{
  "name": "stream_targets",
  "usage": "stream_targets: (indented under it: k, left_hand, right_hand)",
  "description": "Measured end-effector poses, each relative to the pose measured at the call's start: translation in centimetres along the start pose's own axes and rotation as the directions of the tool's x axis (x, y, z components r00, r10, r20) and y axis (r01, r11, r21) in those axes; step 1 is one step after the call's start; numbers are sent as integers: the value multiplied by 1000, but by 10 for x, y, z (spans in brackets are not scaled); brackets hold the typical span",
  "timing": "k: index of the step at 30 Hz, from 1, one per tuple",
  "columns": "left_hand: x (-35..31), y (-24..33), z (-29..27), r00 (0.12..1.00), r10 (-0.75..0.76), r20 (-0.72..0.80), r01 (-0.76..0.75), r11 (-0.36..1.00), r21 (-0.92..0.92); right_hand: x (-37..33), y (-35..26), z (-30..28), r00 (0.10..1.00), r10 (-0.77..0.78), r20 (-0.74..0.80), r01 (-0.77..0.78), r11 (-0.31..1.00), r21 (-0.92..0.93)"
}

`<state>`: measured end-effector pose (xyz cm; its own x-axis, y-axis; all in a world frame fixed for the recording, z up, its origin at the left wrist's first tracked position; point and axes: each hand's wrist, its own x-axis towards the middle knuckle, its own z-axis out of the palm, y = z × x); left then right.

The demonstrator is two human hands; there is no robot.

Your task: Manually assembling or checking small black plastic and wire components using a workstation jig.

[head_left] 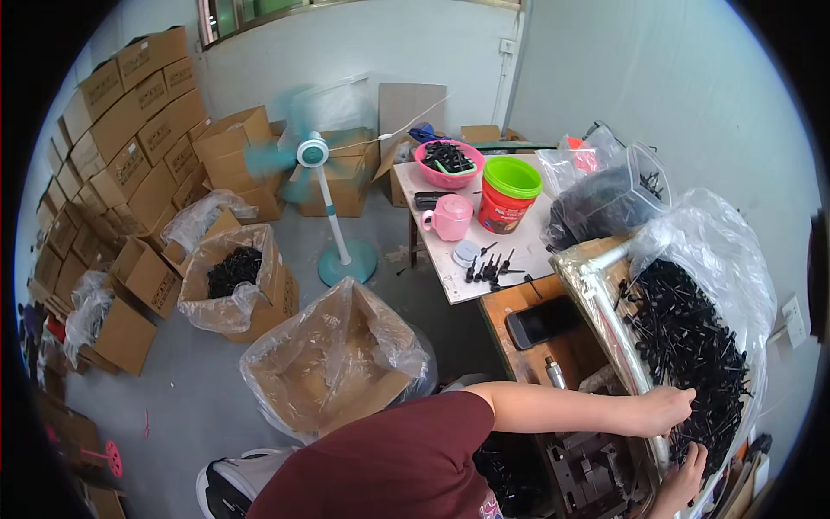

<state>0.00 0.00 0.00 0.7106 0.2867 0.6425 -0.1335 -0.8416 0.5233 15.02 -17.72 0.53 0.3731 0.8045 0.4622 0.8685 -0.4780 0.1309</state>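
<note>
A large heap of small black plastic parts with thin stems (692,333) fills a plastic-lined box at the right. My left hand (661,411) reaches across to the near edge of this heap, its fingers closed in a pinch. Whatever lies between its fingertips is too small to make out. Just below it, my right hand (687,477) is among the black parts at the near end, fingers bent and apart. Beneath my left forearm is a dark metal fixture (592,471), partly hidden by the arm.
A phone (543,323) and a metal cylinder (555,374) lie on the wooden bench. The white table (441,264) holds a pink basket (450,164), red bucket (506,203) and pink mug (451,218). A lined carton (333,363), fan (316,156) and stacked cartons (130,112) stand left.
</note>
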Motion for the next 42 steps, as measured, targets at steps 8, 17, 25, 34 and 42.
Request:
stream_targets:
  k: [8,17,25,34,42]
  left_hand:
    - [-51,15,-20,971,238,-25,-239,971,-28]
    - [-136,36,-33,951,294,90,-277,946,-165]
    - [-187,40,-31,971,151,188,-137,987,-86]
    - [-199,43,-3,957,184,223,-222,962,157]
    - [-188,50,-10,934,175,311,-259,932,253]
  right_hand:
    - [52,-24,-6,971,-222,88,207,966,154]
    - [50,-30,1,960,-245,135,220,959,181]
    - [66,-55,-24,951,-254,178,237,965,108]
    - [57,-48,-11,965,-167,200,139,979,147]
    - [53,-38,-22,982,-155,105,95,895,436]
